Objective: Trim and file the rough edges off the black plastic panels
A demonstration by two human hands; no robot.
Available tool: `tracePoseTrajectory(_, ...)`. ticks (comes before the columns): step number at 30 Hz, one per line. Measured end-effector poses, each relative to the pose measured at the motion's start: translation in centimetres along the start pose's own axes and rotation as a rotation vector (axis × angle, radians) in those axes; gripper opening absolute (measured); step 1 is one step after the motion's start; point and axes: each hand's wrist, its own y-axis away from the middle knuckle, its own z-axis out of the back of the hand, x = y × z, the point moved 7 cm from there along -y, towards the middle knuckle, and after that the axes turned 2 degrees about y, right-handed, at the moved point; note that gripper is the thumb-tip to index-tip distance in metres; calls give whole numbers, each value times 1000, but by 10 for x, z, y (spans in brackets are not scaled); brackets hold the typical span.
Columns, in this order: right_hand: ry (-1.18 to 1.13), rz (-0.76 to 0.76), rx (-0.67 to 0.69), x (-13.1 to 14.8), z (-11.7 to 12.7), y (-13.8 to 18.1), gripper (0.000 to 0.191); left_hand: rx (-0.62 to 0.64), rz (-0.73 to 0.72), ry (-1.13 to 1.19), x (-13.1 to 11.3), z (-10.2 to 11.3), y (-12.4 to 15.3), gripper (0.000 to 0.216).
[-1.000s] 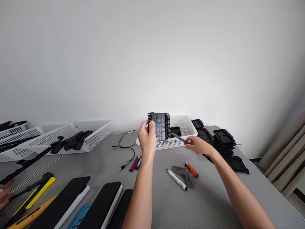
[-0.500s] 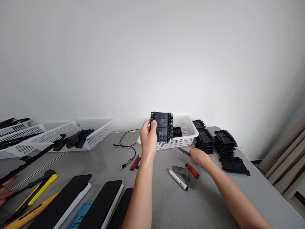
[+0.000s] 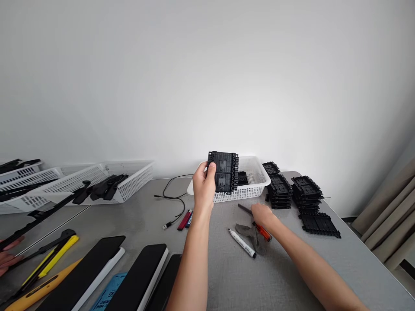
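My left hand [image 3: 204,188] grips a black ribbed plastic tray part [image 3: 224,172] upright above the table, in front of a white mesh basket [image 3: 256,172]. My right hand [image 3: 263,214] is low over the grey table, closed on a thin dark metal blade [image 3: 244,209] whose tip points left. Just under that hand lie an orange lighter [image 3: 263,232], a grey cloth [image 3: 248,232] and a white marker [image 3: 242,243].
Stacks of the same black parts [image 3: 304,194] stand at the right. A black cable [image 3: 173,201] and red and blue lighters [image 3: 185,219] lie centre-left. White baskets [image 3: 106,183] with black pieces sit at left; black cases [image 3: 142,274] and yellow tools [image 3: 48,263] near front. Another person's hand [image 3: 8,257] at far left.
My right hand has come down from beside the held part to the table by the cloth and orange lighter, still holding the blade. The left hand drifted slightly right.
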Motion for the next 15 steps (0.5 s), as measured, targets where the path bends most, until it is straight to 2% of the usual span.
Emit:
tracePoseTrajectory(9, -67, 117, -2, 3, -6, -8, 40, 34, 9, 10, 5, -2, 0, 38)
tracePoseTrajectory(15, -105, 119, 3, -4, -1, -8, 36, 47, 19, 31, 4, -3, 1, 41)
